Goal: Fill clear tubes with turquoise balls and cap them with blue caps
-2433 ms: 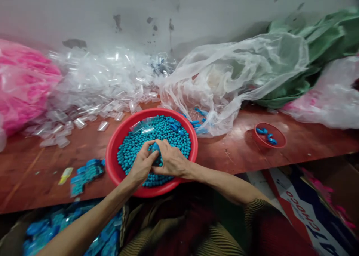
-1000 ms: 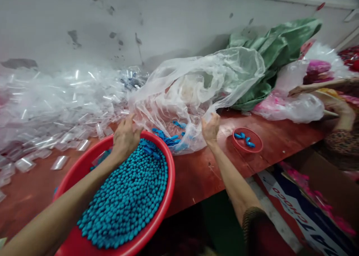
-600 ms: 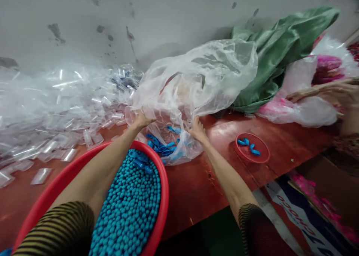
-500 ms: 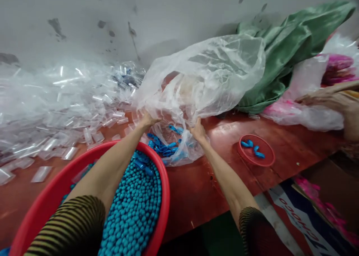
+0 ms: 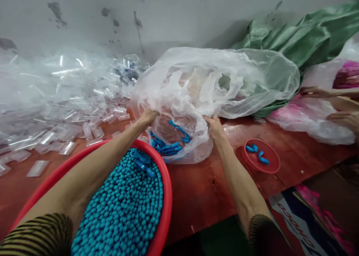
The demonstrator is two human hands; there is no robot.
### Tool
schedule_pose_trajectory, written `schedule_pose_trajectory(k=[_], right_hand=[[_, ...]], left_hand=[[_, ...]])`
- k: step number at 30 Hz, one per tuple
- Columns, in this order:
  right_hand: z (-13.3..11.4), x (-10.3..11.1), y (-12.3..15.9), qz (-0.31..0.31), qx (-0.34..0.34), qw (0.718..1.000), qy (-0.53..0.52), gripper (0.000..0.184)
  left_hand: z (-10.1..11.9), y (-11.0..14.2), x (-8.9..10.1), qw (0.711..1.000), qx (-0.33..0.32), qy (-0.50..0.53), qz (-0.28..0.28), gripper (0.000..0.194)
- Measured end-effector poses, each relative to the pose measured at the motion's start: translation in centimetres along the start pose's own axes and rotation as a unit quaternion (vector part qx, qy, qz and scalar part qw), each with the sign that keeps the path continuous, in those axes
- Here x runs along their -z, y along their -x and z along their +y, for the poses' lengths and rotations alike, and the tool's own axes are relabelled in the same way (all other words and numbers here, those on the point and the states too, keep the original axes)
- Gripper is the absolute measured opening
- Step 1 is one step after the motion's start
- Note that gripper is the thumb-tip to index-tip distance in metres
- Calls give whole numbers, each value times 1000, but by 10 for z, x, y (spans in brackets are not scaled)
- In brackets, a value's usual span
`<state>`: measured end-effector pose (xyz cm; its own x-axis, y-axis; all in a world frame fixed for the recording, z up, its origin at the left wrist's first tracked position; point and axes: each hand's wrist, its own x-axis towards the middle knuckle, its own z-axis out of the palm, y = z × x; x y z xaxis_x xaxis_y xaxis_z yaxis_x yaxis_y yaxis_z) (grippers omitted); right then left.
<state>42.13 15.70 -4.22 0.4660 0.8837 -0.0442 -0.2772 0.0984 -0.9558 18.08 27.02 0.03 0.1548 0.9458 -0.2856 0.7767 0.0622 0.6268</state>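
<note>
A large clear plastic bag (image 5: pixel 193 99) lies on the red table, its mouth facing me. At the left side of the mouth, my left hand (image 5: pixel 149 117) pinches the film. My right hand (image 5: pixel 215 128) grips the opposite edge, thumb and fingers closed on it. Inside the bag rest several shiny blue plastic pieces (image 5: pixel 169 148), whose exact kind I cannot make out. Below my left forearm stands a red basin (image 5: pixel 167 196) full of small teal beads (image 5: pixel 123 207). A few similar blue pieces lie on top of the beads.
Clear plastic sleeves (image 5: pixel 70 95) are heaped at the left. On the right, a small red basket (image 5: pixel 276 162) holds several blue pieces. Behind it are a green sack (image 5: pixel 316 39) and a pink-and-white bag (image 5: pixel 305 117), with another person's hands (image 5: pixel 316 92) at it. A printed carton (image 5: pixel 297 218) stands below the table edge.
The bag's mouth is spread wider, my right hand having moved right. The bag's loose body has sunk and stretched rightward over the green sack. Another person's hands have come into view at right.
</note>
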Motion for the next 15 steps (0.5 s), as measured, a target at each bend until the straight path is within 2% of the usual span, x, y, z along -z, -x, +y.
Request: schedule_pose_trajectory(k=[5, 9, 12, 15], right_hand=[[-18, -10, -6, 13, -4, 999, -30, 36], [-40, -12, 3, -10, 65, 998, -25, 38], [-47, -9, 10, -16, 103, 995, 5, 37], [-45, -4, 12, -4, 87, 996, 27, 40]], left_hand=[[5, 14, 11, 999, 8, 44, 12, 27], [9, 21, 14, 997, -38, 65, 3, 27], [2, 24, 16, 996, -91, 4, -14, 28], [-10, 21, 17, 992, -97, -84, 19, 27]])
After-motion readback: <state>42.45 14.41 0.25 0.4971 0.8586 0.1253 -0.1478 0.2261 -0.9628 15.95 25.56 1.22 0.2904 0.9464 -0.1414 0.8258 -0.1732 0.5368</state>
